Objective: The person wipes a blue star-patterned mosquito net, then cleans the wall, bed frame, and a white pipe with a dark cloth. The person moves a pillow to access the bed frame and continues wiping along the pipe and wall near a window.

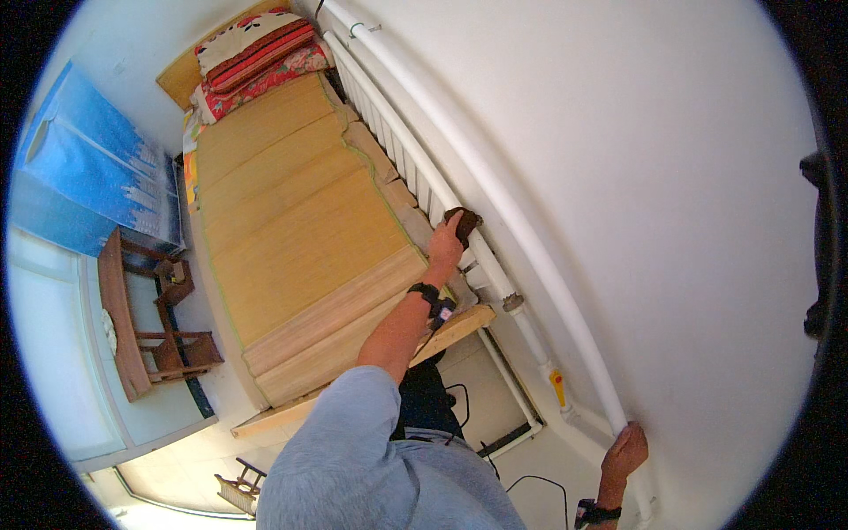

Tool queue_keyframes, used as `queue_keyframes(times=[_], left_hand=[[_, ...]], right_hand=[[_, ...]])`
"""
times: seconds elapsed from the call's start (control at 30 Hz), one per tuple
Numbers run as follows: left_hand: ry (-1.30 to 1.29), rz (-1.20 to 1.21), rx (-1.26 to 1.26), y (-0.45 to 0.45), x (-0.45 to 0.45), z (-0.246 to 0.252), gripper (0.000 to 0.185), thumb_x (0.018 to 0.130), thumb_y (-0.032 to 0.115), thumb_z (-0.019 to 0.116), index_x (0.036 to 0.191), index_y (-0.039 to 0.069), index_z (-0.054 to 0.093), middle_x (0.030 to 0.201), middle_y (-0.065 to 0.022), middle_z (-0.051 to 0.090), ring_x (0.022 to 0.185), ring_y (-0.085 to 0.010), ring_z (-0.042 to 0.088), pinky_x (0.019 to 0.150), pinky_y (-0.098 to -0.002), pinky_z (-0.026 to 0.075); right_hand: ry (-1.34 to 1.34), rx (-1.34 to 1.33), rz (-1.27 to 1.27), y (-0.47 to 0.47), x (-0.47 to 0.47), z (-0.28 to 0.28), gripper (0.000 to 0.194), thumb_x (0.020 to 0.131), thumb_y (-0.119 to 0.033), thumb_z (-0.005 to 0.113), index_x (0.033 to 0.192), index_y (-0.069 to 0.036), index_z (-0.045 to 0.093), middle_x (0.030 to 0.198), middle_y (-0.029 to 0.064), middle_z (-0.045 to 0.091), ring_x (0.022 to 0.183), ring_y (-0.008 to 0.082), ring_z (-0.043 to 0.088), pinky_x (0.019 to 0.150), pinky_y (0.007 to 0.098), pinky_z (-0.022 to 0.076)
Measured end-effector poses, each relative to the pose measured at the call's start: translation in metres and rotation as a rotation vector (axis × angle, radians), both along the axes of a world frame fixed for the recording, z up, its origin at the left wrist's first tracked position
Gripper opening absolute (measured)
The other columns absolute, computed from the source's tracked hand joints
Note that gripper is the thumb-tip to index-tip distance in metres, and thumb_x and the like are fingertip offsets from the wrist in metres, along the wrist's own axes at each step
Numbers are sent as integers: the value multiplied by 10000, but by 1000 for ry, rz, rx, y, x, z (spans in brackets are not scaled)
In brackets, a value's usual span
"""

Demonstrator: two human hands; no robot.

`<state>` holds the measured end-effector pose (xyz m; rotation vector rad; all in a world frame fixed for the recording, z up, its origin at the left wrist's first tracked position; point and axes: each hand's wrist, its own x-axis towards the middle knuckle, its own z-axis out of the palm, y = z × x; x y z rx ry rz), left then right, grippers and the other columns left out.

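Observation:
My left hand [446,245] reaches forward over the bed's edge and grips a dark brown cloth [466,224]. The cloth is pressed on the top tube of a white radiator [397,136], close to its near end. At the lower right my right hand [627,453] is closed around a long white heating pipe [530,245] that runs along the wall above the radiator. A black band with a small device is strapped to each wrist.
A bed with a tan woven mat [298,192] lies alongside the radiator, with folded bedding [258,56] at its head. A valve with a yellow handle [557,388] sits on the lower pipe. Black cables [564,493] hang near my body. At left stands a brown wooden shelf [126,324].

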<state>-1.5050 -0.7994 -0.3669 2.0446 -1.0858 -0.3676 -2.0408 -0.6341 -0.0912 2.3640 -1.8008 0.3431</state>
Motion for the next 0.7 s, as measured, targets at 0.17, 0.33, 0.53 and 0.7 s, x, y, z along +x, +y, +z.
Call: queue_keyframes(times=[0.17,0.33,0.53,0.7], left_hand=[[-129,-258,-18,43,-91,2,645,894,6,596,1506,151,455,1084,-272,616,961,-457,636,804,-543,540],[321,-495,53,87,-137,24,488,919,40,534,1403,96,565,1185,-264,671,1051,-440,668,927,-497,540],[311,65,-106,51,7,107,374,958,158,572,1306,23,592,1142,-263,695,1077,-423,661,947,-473,515],[-243,201,-719,0,122,238,425,1013,108,530,1409,-43,501,1280,-276,633,1175,-424,609,999,-458,487]], right_hand=[[-23,122,-111,1,4,3,395,1032,-317,446,893,-13,655,827,205,635,771,437,621,690,512,488],[-21,80,-55,2,5,5,335,1006,-289,487,859,-32,644,808,198,621,755,424,619,677,520,481],[-32,106,-85,2,11,4,259,960,-257,553,842,-43,638,793,186,618,738,409,619,665,514,481],[5,46,-122,3,16,2,232,933,-263,584,841,-58,645,782,176,618,725,395,619,661,504,484]])
